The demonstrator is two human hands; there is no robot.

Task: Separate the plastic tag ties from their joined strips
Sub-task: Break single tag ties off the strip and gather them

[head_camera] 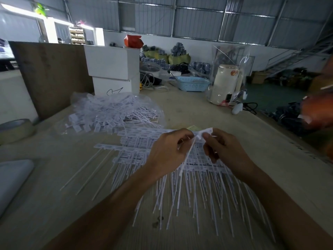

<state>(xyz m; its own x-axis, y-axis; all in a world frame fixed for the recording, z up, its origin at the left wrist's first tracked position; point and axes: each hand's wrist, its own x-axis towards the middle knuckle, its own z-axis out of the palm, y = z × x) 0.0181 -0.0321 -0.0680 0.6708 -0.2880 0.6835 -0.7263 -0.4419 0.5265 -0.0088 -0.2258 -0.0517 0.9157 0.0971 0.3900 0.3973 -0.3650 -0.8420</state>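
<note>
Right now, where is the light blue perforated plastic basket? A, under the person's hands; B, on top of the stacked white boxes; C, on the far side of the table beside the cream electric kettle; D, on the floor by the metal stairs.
C: the light blue perforated plastic basket sits at the table's far edge, just left of the cream electric kettle.
</note>
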